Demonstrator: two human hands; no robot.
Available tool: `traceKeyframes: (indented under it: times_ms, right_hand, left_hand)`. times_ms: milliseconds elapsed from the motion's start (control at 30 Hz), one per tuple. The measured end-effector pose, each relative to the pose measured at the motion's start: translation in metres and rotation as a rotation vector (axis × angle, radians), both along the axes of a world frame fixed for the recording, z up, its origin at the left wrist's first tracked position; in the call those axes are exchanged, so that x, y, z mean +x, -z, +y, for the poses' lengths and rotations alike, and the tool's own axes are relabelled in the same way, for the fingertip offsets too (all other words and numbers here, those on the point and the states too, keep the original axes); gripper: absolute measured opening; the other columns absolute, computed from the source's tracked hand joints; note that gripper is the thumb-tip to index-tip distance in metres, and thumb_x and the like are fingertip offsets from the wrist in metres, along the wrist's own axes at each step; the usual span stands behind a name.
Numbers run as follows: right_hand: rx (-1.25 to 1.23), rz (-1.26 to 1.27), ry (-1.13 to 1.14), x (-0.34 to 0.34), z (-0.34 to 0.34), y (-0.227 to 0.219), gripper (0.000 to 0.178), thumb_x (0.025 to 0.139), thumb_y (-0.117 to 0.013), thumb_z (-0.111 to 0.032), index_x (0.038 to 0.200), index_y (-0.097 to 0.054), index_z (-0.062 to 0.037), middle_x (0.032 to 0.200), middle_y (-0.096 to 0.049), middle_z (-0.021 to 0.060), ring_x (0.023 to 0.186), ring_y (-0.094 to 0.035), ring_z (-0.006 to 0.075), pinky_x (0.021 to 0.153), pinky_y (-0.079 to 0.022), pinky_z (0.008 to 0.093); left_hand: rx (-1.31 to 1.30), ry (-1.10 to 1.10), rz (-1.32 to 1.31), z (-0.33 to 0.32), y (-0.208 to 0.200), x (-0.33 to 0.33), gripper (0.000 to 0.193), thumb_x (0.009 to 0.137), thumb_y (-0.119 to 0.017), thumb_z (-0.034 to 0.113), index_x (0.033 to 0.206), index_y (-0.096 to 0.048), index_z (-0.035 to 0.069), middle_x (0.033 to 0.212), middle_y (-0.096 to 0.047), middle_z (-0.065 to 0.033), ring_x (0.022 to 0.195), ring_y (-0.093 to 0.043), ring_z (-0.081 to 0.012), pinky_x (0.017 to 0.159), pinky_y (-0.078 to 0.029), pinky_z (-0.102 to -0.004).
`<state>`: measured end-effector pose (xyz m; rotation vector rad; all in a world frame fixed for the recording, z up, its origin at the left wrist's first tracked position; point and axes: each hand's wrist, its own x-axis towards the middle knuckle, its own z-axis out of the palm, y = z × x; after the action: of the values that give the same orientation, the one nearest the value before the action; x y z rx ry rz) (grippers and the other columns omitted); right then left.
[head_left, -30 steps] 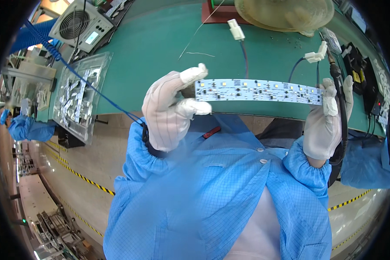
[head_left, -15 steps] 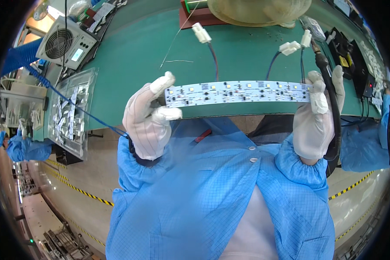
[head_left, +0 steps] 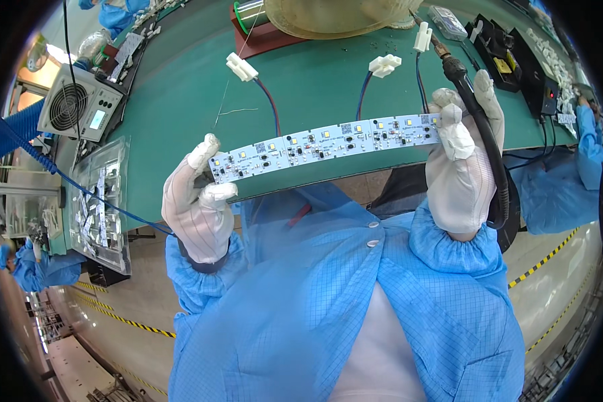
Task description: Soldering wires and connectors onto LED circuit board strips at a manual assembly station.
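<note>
A long white LED circuit board [head_left: 325, 149] is held up near the table's front edge, tilted with its right end higher. My gloved left hand [head_left: 199, 201] pinches the left end between thumb and fingers. Its other end is gripped by my gloved right hand [head_left: 457, 184]. A soldering iron [head_left: 455, 70] with a thick black cable also runs through my right hand, its tip pointing up and away. Three wire leads rise from the board's far edge, ending in a left white connector [head_left: 242, 67], a middle connector [head_left: 384, 65] and a right connector [head_left: 422, 37].
A green-topped table [head_left: 174, 107] spans the front. A solder spool on a red-brown stand [head_left: 261, 40] and a large translucent bowl [head_left: 342, 17] stand at the back. A grey fan unit [head_left: 80, 104] and a clear parts tray [head_left: 100, 208] are left; a black iron stand [head_left: 499, 57] is right.
Both hands and the board appear further left in view, and the board has tilted so its right end is higher. The view itself has shifted. Both grips stay the same.
</note>
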<state>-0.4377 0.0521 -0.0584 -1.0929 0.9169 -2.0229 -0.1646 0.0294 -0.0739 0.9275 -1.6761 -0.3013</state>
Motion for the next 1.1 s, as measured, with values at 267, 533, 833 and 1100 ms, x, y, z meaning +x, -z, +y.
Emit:
traceKeyframes:
  times_ms: [267,533,833,1100]
  right_hand:
    - [0.05,-0.147,-0.015,0.005,0.005,-0.011,0.048,0.087,-0.061,-0.01,0.13,-0.04,-0.0081,0.103,-0.058,0.0112,0.096,-0.061,0.0227,0.079,-0.056,0.0345]
    - [0.056,0.027,0.032,0.0,0.005,0.0,0.058,0.087,-0.061,-0.011,0.137,-0.032,-0.0078,0.114,-0.054,0.0167,0.102,-0.059,0.029,0.073,-0.056,0.0313]
    - [-0.018,0.239,0.07,-0.02,-0.003,0.025,0.053,0.088,-0.059,-0.007,0.135,-0.034,-0.0037,0.114,-0.053,0.0154,0.104,-0.058,0.0278,0.08,-0.053,0.034]
    - [0.151,0.148,0.122,-0.034,-0.012,0.02,0.046,0.092,-0.055,-0.019,0.131,-0.039,-0.0001,0.107,-0.057,0.0156,0.097,-0.06,0.0269,0.081,-0.052,0.0373]
  left_hand:
    - [0.036,-0.081,-0.023,0.003,0.001,0.003,0.06,0.081,-0.063,0.047,0.11,-0.059,-0.005,0.102,-0.062,-0.016,0.087,-0.063,-0.0212,0.075,-0.053,-0.0309]
    - [-0.004,-0.053,-0.065,0.002,0.0,-0.001,0.053,0.081,-0.067,0.039,0.111,-0.06,-0.004,0.098,-0.063,-0.0142,0.083,-0.063,-0.02,0.071,-0.053,-0.0293]
    - [0.098,0.081,-0.067,-0.006,0.007,-0.013,0.044,0.065,-0.074,0.013,0.105,-0.061,-0.003,0.088,-0.064,-0.0124,0.073,-0.06,-0.0185,0.066,-0.049,-0.0292]
    - [0.057,-0.138,-0.454,-0.019,0.012,-0.028,0.044,0.058,-0.078,0.012,0.099,-0.065,0.008,0.091,-0.061,-0.0076,0.083,-0.058,-0.0251,0.078,-0.044,-0.0347]
